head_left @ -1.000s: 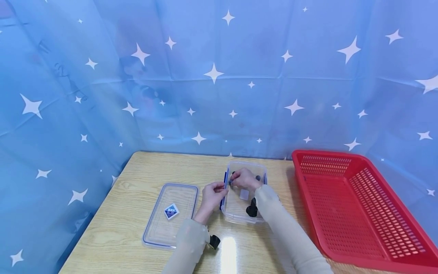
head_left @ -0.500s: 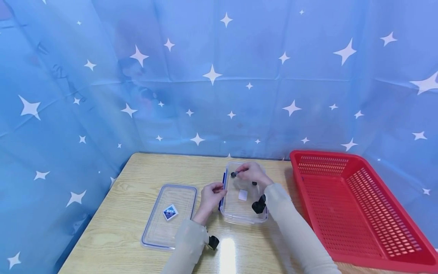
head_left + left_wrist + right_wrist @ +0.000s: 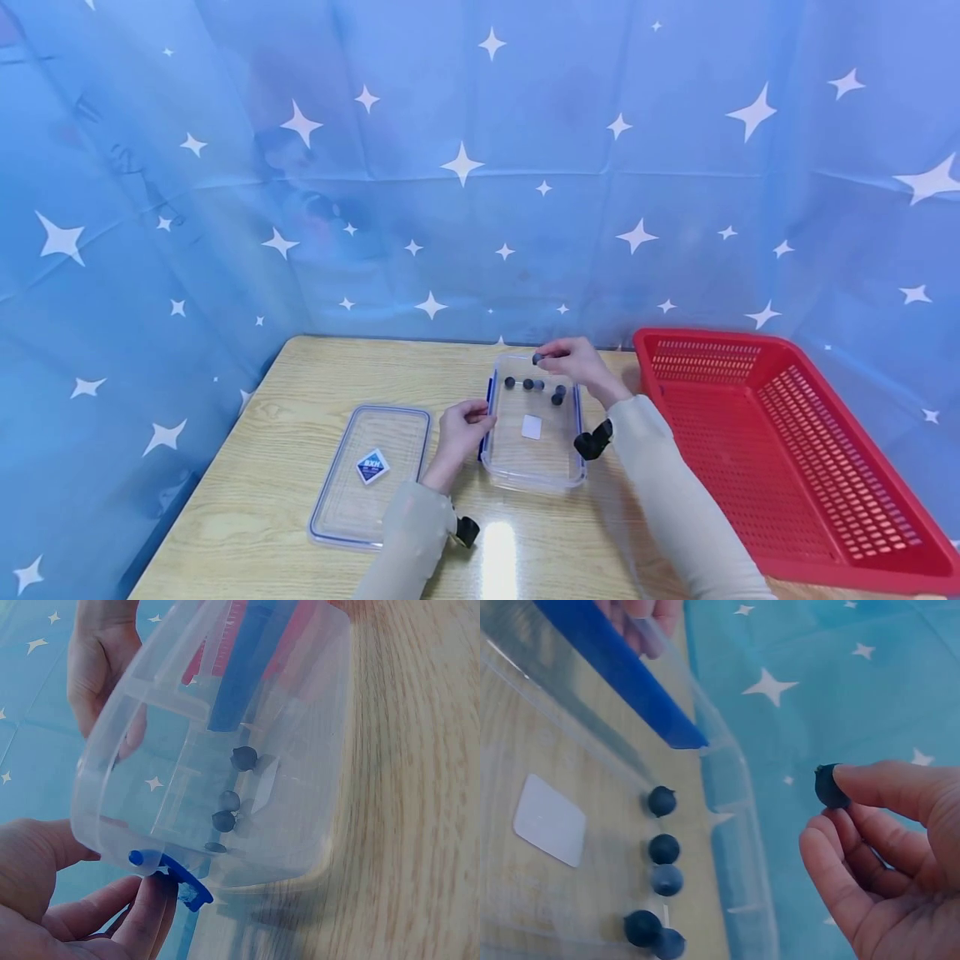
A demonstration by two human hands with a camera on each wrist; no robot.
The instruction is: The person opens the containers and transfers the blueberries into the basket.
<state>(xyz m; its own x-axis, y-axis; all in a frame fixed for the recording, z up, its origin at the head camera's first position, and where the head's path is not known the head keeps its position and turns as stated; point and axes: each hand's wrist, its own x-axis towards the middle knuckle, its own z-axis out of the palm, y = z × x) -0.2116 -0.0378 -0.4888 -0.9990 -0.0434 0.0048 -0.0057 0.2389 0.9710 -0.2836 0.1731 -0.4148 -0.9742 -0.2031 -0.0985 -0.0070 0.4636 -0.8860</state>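
Observation:
A clear plastic food container [image 3: 525,461] with blue side latches stands uncovered on the table. Several blueberries [image 3: 664,849] lie on its floor toward the far end, near a small white square [image 3: 550,819]. My right hand [image 3: 576,365] is raised over the container's far rim, pinching one blueberry [image 3: 830,787] between thumb and fingers. At the container's left side, my left hand [image 3: 460,429] holds the wall by a blue latch [image 3: 184,883], thumb near the rim and fingers below.
The lid [image 3: 341,508], blue-edged with a diamond label, lies flat left of the container. A large red plastic basket [image 3: 750,475] stands on the right. Behind the wooden table [image 3: 247,492] hangs a blue star-patterned curtain [image 3: 480,208].
My right hand has moved from inside the container up and right to its far rim, a blueberry now showing in its fingers. The left hand has stayed at the container's left side.

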